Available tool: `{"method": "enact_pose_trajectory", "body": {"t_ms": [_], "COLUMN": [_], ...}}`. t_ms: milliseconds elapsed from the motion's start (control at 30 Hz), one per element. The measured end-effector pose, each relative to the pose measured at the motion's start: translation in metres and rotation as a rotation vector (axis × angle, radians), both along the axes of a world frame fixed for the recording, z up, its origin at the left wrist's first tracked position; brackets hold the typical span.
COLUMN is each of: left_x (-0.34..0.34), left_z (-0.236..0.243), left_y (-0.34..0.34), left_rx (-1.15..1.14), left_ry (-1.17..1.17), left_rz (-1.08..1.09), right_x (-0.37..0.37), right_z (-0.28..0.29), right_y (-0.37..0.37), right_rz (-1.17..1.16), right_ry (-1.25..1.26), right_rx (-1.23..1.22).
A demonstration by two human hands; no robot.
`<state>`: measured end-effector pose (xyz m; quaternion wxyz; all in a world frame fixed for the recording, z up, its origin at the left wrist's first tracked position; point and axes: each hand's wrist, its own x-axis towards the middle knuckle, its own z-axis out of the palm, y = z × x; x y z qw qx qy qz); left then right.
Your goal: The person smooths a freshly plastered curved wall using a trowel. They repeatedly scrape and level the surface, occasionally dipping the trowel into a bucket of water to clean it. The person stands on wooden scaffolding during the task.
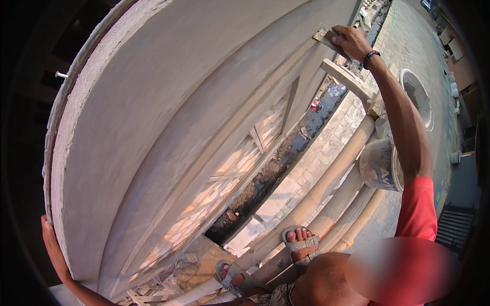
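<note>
**Flat hand tool at the far end of a plastered wall**

From where I am standing, the grey wall point(138, 107) is filling most of the scene. Long round poles point(337, 158) are running alongside the wall. A bucket point(376, 164) is sitting farther out from the wall than most of the poles. The left hand point(49, 237) is resting at the wall's rough near edge; whether its fingers are gripping, I cannot tell. The right hand point(352, 43) is reaching to the wall's far end, its fingers gripping the flat tool point(322, 36), which is lying against or just beside the wall's surface. The tool is probably feeling light, stiff and hardly fragile; wet plaster would be making it slippery, so its back, away from the wall, is offering the best hold.
</note>
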<state>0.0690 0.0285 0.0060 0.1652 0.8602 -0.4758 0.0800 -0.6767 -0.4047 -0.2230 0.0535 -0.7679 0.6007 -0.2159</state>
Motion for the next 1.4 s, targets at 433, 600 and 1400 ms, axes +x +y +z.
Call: {"method": "enact_pose_trajectory", "body": {"t_ms": [433, 600, 1400], "left_x": [-0.049, -0.040, -0.067], "left_z": [-0.002, 0.005, 0.003], "left_y": [-0.021, -0.021, -0.028], "left_rx": [-0.083, 0.027, 0.041], "left_ry": [0.098, 0.161, 0.247], "left_rz": [-0.163, -0.084, -0.242], "right_x": [0.129, 0.218, 0.198], "right_z": [0.027, 0.020, -0.087], "right_y": [0.116, 0.198, 0.203], "right_rz": [0.200, 0.541, -0.115], "right_ry": [-0.097, -0.123, -1.212], "right_rx": [0.124, 0.262, 0.046]}}
